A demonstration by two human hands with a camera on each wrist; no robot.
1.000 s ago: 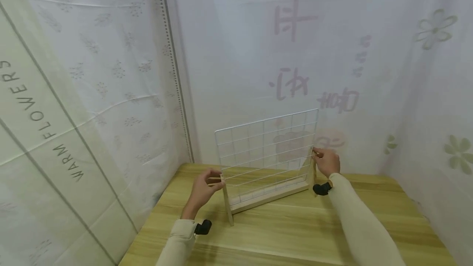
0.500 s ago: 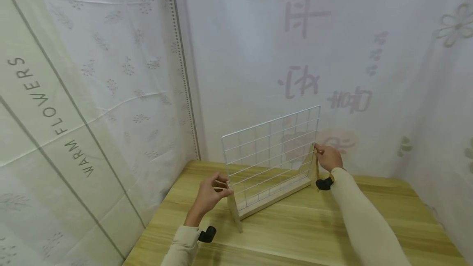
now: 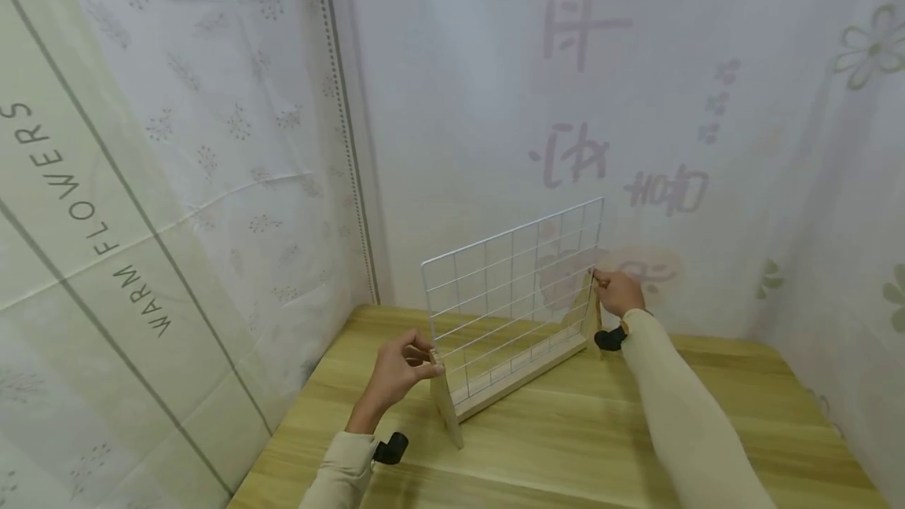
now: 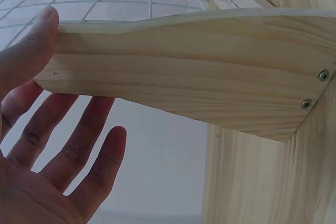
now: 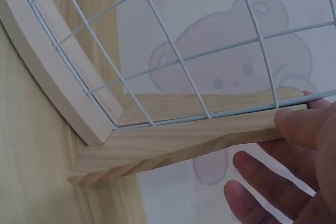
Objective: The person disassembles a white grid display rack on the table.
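A white wire grid panel (image 3: pixel 512 281) stands upright in a pale wooden stand, its lower edge along a wooden crossbar (image 3: pixel 523 379). My left hand (image 3: pixel 396 371) pinches the top of the left wooden side piece (image 4: pixel 157 72) between thumb and fingers; two screw heads show near that piece's foot in the left wrist view. On the other end, my right hand (image 3: pixel 620 293) pinches the top of the right wooden side piece (image 5: pixel 184 137). In the right wrist view the panel's edge runs in a groove of that piece, and the lower fingers lie off the wood.
The stand rests on a wood-grain table (image 3: pixel 566 454). Behind it hangs a pale curtain (image 3: pixel 452 100) with printed characters and a bear figure. Another printed curtain (image 3: pixel 141 218) closes off the left side. A black wrist camera (image 3: pixel 391 448) sits on the left wrist.
Since a second ago the stand has turned slightly on the table, its left end coming nearer and its right end moving away. Both hands keep their hold on the side pieces.
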